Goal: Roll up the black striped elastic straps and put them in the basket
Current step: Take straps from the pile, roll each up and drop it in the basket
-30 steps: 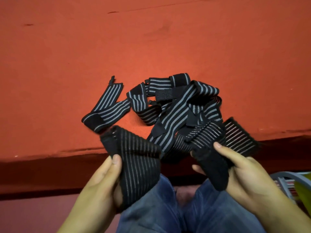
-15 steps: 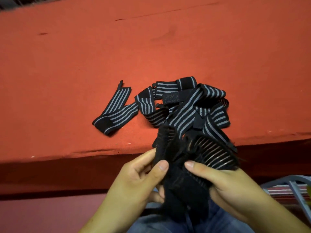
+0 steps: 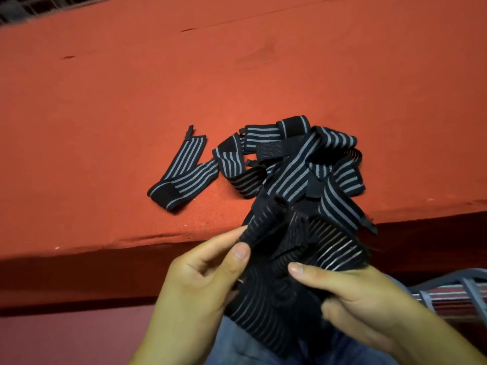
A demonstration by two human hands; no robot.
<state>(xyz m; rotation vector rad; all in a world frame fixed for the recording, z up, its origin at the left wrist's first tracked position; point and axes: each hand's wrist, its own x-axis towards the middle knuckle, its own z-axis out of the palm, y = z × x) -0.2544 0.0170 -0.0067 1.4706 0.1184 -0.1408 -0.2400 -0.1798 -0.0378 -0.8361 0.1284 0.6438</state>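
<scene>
A tangled pile of black elastic straps with grey stripes [image 3: 295, 164] lies on the red surface [image 3: 131, 101] near its front edge. One folded strap [image 3: 181, 172] lies apart at the pile's left. I hold a wide black striped strap [image 3: 287, 262] bunched in front of me, below the edge. My left hand [image 3: 200, 280] pinches its left side between thumb and fingers. My right hand [image 3: 350, 296] grips its right side, thumb on top. A grey basket [image 3: 453, 285] shows partly at the lower right.
The red surface drops off at a front edge [image 3: 131, 241] into shadow. My blue-jeaned legs [image 3: 250, 346] are below the hands. A pinkish floor [image 3: 66, 338] lies at the lower left. A metal grille [image 3: 26, 9] sits in the top left corner.
My hands came together from wide apart, bunching the held strap between them. The view shifted so the pile sits a little lower.
</scene>
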